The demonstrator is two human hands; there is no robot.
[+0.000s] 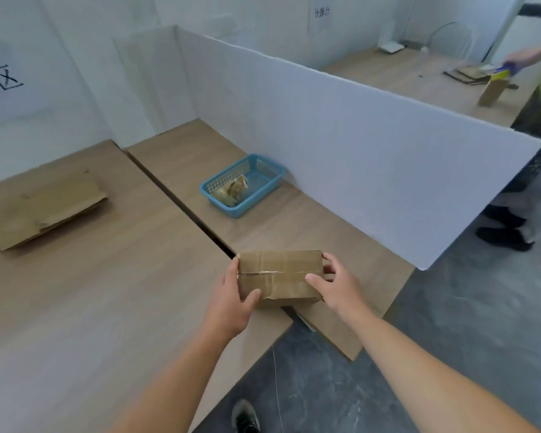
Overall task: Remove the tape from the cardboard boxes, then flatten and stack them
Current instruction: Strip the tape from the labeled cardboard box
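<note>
Gripping the cardboard box [278, 276] at its ends, left hand [234, 296] and right hand [336, 285] flank it

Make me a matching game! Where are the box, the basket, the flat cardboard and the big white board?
Things:
1. taped box
2. blue basket
3. flattened cardboard
4. white divider

Places:
A. lying on the left table
B. held between the left hand and right hand
C. standing upright behind the basket
D. beside the divider, with scraps inside

Pairs: 1-B, 2-D, 3-A, 4-C
</note>
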